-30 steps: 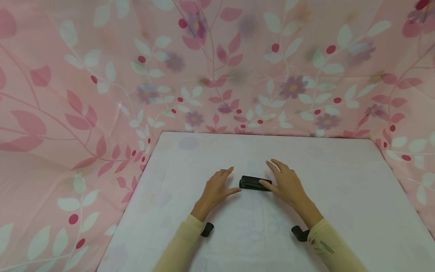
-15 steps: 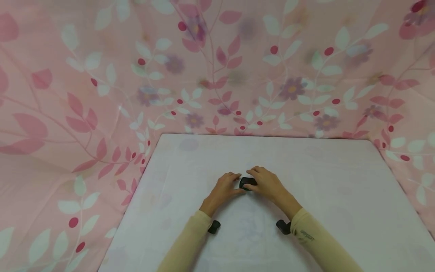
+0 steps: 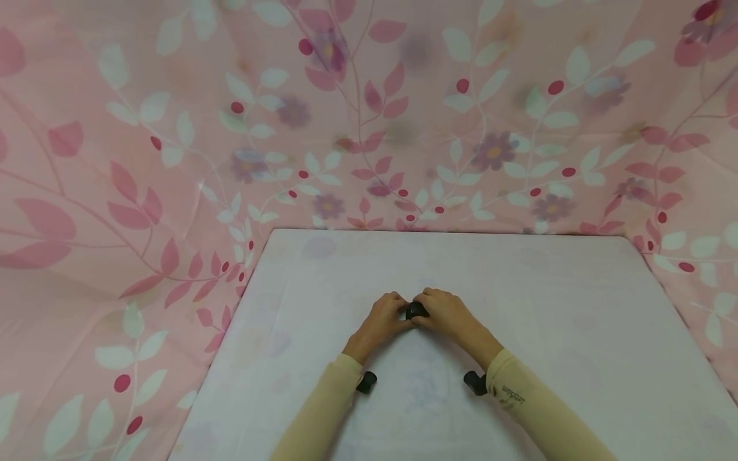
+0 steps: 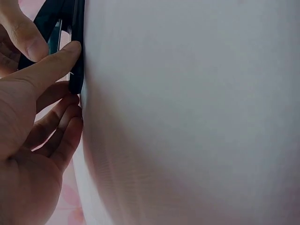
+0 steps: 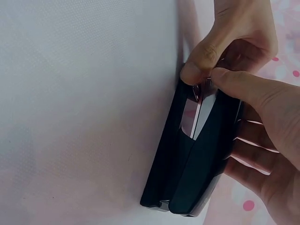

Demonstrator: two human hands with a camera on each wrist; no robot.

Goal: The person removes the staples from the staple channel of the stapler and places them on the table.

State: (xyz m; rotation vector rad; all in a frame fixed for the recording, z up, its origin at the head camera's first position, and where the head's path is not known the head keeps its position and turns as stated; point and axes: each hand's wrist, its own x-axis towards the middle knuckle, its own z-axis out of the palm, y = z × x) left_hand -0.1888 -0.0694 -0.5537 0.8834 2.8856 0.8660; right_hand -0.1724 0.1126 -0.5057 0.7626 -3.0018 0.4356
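A black stapler (image 3: 416, 311) is on the white table, largely covered by the two hands in the head view. The right wrist view shows its long body (image 5: 187, 159) with a gap between the base and the upper arm near one end. My left hand (image 3: 383, 320) pinches the base at that end, its thumb (image 5: 193, 72) on the near side. From the right, my right hand (image 3: 450, 314) grips the upper arm, thumb close to the left thumb and fingers behind. In the left wrist view the base (image 4: 77, 75) stands against the white surface.
The white-covered table (image 3: 323, 269) ends at a straight back edge, with a pink floral cloth (image 3: 369, 128) hanging behind and at both sides. Small black devices sit at the left wrist (image 3: 366, 383) and right wrist (image 3: 475, 383).
Both hands have closed in on the stapler from spread positions. The right hand has slid left along it, and the left hand has moved right to its left end.
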